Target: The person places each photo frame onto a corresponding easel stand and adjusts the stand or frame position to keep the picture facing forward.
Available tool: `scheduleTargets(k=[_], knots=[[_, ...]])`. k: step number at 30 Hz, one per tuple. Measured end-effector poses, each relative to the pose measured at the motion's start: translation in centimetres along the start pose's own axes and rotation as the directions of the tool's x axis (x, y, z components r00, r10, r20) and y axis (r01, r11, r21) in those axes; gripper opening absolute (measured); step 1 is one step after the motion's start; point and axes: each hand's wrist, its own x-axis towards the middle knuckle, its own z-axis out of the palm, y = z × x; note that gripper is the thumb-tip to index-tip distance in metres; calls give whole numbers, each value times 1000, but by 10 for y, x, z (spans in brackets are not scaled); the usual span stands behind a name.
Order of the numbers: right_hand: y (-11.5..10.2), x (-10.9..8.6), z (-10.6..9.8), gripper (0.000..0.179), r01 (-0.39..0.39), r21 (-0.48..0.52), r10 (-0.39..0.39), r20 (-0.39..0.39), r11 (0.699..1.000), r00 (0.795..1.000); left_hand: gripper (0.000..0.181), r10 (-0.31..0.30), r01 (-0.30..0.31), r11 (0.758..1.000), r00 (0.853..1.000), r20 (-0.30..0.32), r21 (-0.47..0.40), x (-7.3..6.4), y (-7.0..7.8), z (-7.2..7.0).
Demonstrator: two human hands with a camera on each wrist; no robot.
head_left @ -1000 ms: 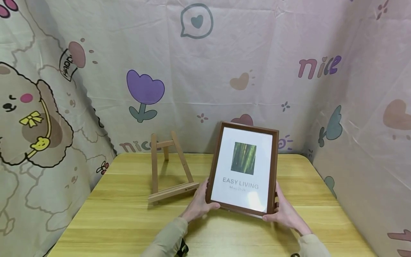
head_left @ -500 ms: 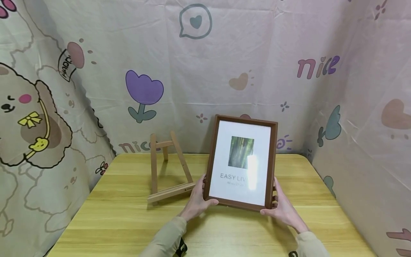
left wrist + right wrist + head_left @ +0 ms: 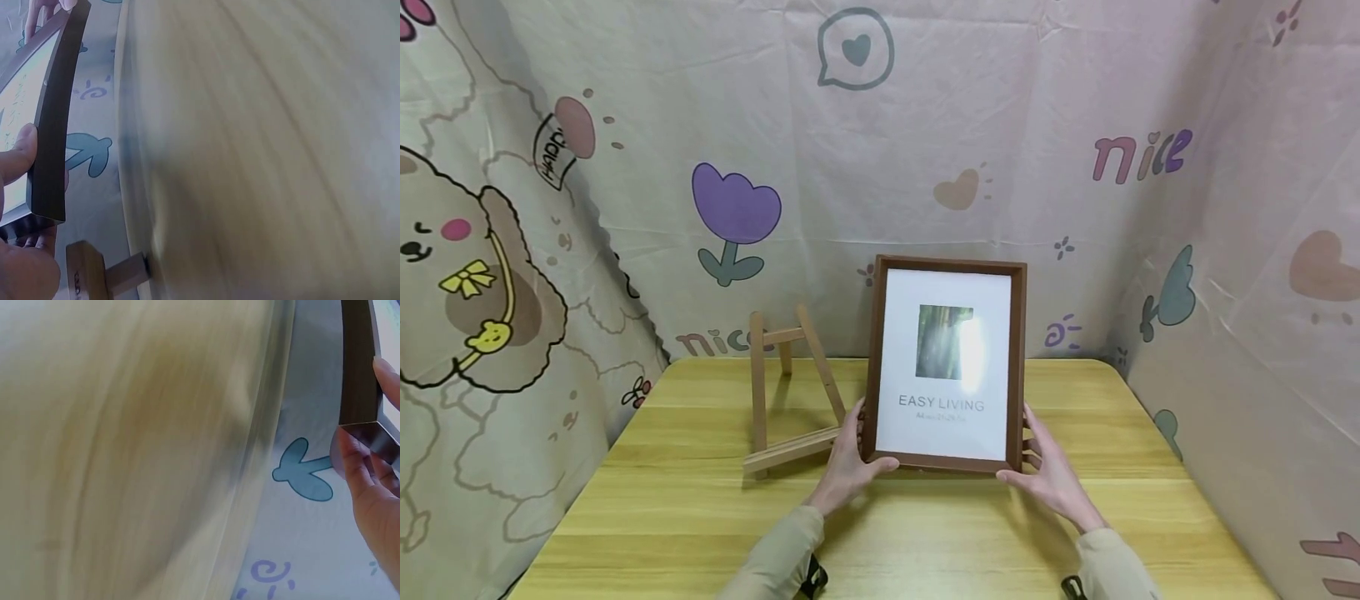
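A brown picture frame [image 3: 943, 450] with a white sheet reading "EASY LIVING" and a small green picture faces me, nearly upright. My left hand [image 3: 847, 467] grips its lower left corner, thumb over the front edge and fingers at the side and behind. At the lower right corner my right hand [image 3: 1051, 471] holds it the same way. Both wrist views show backdrop between the frame's bottom edge [image 3: 51, 144] and the tabletop, so it is held up off the wood. A small wooden easel [image 3: 760, 383] stands just left of my left hand, its ledge partly hidden behind that hand.
The light wooden table [image 3: 662, 517] runs back to a printed cloth backdrop [image 3: 850, 167] with flowers and lettering. More cloth hangs along the left and right sides. In the left wrist view, the easel's ledge end [image 3: 87, 272] is close below my fingers.
Both hands have carried the picture frame left and upward, closer to the easel. Its sideways tilt has lessened, so it now sits straighter. The easel has stayed put.
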Motion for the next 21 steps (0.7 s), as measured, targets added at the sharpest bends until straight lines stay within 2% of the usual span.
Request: scheduleTargets(k=[10, 15, 21], knots=[[-3, 15, 15, 112, 117, 85, -113, -41, 990, 993, 108, 32, -31, 999, 997, -68, 23, -1, -1, -17], [-6, 23, 23, 110, 113, 105, -110, -35, 988, 993, 109, 30, -27, 999, 995, -93, 39, -2, 0, -27], [-9, 33, 33, 110, 146, 141, -143, -29, 979, 989, 110, 27, -22, 999, 993, -119, 45, -4, -3, -38]])
